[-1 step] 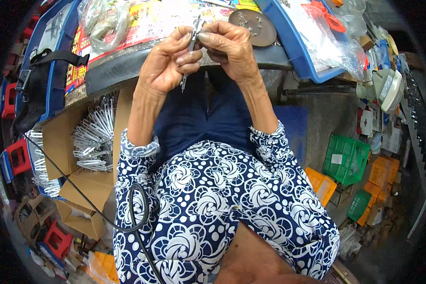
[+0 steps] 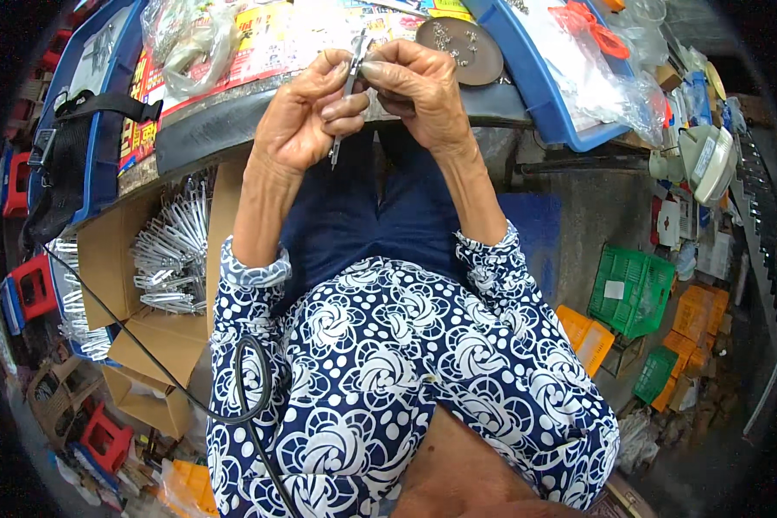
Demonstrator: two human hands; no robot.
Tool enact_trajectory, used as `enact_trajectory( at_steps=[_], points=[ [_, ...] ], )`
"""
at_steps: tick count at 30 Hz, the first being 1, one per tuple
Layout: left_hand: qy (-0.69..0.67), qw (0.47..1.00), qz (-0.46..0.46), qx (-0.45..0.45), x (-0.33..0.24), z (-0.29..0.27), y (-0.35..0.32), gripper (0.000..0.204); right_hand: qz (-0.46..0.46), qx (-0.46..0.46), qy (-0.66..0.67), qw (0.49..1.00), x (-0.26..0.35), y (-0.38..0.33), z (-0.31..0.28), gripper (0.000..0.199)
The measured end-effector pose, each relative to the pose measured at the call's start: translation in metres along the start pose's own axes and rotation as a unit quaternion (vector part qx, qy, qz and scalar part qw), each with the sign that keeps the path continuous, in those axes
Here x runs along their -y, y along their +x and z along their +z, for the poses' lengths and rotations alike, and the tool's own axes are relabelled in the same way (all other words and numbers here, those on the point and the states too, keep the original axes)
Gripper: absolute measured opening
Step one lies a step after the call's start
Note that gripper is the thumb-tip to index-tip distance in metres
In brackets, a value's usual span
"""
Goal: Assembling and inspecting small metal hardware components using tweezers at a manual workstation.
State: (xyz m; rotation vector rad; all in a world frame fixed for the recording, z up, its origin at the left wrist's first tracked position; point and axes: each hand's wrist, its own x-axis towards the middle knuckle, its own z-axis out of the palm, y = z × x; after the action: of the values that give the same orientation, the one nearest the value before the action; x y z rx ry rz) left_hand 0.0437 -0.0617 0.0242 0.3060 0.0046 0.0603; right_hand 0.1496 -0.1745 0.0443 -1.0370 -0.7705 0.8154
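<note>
Over the table's near edge, my left hand (image 2: 298, 116) is closed round a thin silver metal strip (image 2: 336, 148), which stands nearly upright with its lower end poking out below the fingers. My right hand (image 2: 423, 86) pinches at the strip's upper part, thumb and forefinger together; any small piece between those fingertips is hidden. Just beyond the right hand sits a round brown dish (image 2: 483, 65) with several tiny metal parts (image 2: 464, 43) in it. In an open cardboard box (image 2: 147, 345) below the table, at left, lies a heap of similar silver strips (image 2: 174, 250).
Blue trays (image 2: 551, 108) flank the work area; the right one holds clear plastic and a red item (image 2: 589, 26). A plastic bag (image 2: 190, 52) lies on printed paper. A black strap (image 2: 65, 155) hangs at left. Green (image 2: 632, 289) and orange crates (image 2: 699, 315) stand right.
</note>
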Motion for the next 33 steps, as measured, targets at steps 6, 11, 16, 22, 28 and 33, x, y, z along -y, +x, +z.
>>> enact_trajectory(
  at_steps=[6, 11, 16, 22, 28, 33],
  points=[
    [-0.006, 1.0, 0.001, 0.001, 0.002, -0.003, 0.001, 0.017, -0.004, -0.018, -0.006, 1.0, -0.001, -0.002, 0.001, 0.012],
    [0.03, 0.999, -0.002, 0.037, -0.001, 0.004, 0.002, 0.017, 0.004, 0.009, 0.025, 1.0, 0.004, -0.003, -0.003, 0.012],
    [0.076, 0.996, 0.007, 0.047, -0.002, 0.018, -0.001, 0.013, -0.005, 0.014, 0.046, 0.999, 0.009, -0.006, 0.003, 0.012],
    [0.13, 0.991, 0.013, 0.031, 0.0, 0.026, -0.004, 0.011, 0.009, 0.042, 0.004, 0.999, 0.015, -0.012, 0.0, 0.011],
    [0.163, 0.987, 0.009, 0.017, 0.003, 0.033, -0.007, 0.012, 0.001, 0.039, -0.062, 0.997, 0.022, -0.018, -0.003, 0.015],
    [0.175, 0.984, 0.005, 0.023, 0.006, 0.039, -0.013, 0.014, -0.011, 0.032, -0.051, 0.998, 0.018, -0.022, -0.004, 0.018]
  ],
)
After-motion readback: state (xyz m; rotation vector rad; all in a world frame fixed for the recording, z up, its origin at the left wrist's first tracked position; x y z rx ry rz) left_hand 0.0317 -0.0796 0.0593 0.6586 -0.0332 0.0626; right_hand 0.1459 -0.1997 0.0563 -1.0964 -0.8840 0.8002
